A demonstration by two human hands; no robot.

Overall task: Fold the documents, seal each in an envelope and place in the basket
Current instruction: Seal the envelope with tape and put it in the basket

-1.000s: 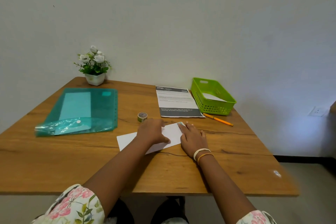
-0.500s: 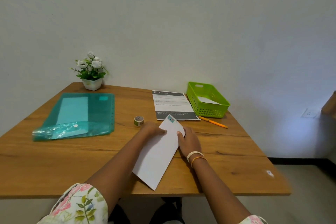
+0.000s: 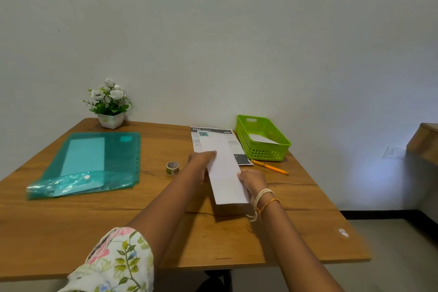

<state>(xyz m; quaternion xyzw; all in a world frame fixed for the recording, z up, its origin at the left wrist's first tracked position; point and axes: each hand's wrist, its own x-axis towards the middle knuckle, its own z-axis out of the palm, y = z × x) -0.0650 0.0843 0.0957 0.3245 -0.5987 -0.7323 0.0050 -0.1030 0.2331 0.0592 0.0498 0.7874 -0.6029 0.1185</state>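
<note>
I am gripping the envelope lengthwise above the tabletop, left hand pinching its left edge, right hand clasping its right edge. Its far end is overlapping the document beside the basket.

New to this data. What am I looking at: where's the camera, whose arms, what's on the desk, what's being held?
No robot here: one wide-angle camera worn on a person's head looks forward and down at their bare hands. Left hand and right hand hold a white envelope, long axis pointing away, lifted off the wooden table. On the table: a teal plastic folder, a small tape roll, a printed sheet partly behind the envelope, an orange pen, a green basket with a white envelope-like item inside, and a potted plant at the back.
</note>
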